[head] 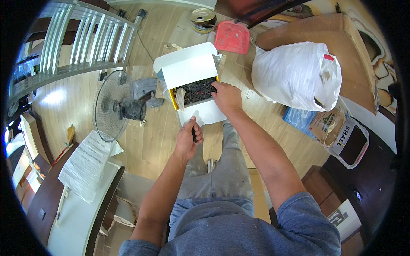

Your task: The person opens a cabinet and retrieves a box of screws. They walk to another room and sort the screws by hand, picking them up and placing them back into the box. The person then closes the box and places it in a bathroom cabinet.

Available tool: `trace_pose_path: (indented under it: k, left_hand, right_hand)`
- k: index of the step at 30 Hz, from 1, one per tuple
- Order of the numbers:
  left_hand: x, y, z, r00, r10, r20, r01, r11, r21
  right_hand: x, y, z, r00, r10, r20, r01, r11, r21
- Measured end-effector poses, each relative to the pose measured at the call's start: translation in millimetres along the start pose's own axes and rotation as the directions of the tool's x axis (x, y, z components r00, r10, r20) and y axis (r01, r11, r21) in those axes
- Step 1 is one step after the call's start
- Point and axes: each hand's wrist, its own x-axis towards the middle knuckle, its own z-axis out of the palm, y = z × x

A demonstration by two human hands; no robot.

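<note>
An open white cardboard box with yellow edges (189,73) stands before me, filled with small black screws (200,91). A few red pieces and a small translucent plastic bag (180,98) lie among them. My right hand (226,97) is at the box's right side, its thumb and index finger at the screws; whether it pinches any cannot be told. My left hand (189,137) is just below the box's front flap, curled around small black items that look like screws, mostly hidden by the fingers.
An aluminium ladder (86,41) and a grey fan (112,105) are on the left. Behind the box are a metal can (203,21) and a red dustpan (232,36). A stuffed white sack (291,75) and a large cardboard box (349,54) stand on the right.
</note>
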Motion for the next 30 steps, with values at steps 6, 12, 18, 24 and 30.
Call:
trace_pose_path:
  k: [6,12,18,24,30]
  left_hand:
    - [2,-5,-1,1.0,-0.019,-0.005,0.019,1.0,0.002]
    - [3,-4,2,1.0,-0.025,-0.004,0.025,1.0,0.015]
    - [2,-1,2,1.0,-0.019,-0.009,0.019,0.999,0.04]
    - [9,5,2,1.0,-0.002,-0.015,0.002,1.0,0.007]
    - [16,13,7,1.0,0.026,0.001,-0.026,1.0,-0.004]
  right_hand:
    - [-1,1,1,0.999,0.022,-0.041,-0.018,0.994,0.109]
    - [2,-1,-1,0.997,0.081,-0.018,-0.077,0.981,0.181]
    - [4,-8,7,0.994,0.098,-0.055,-0.087,0.98,0.179]
    - [-3,0,7,0.997,0.068,-0.029,-0.061,0.979,0.196]
    - [-14,7,9,0.982,-0.059,-0.18,0.091,0.98,0.174]
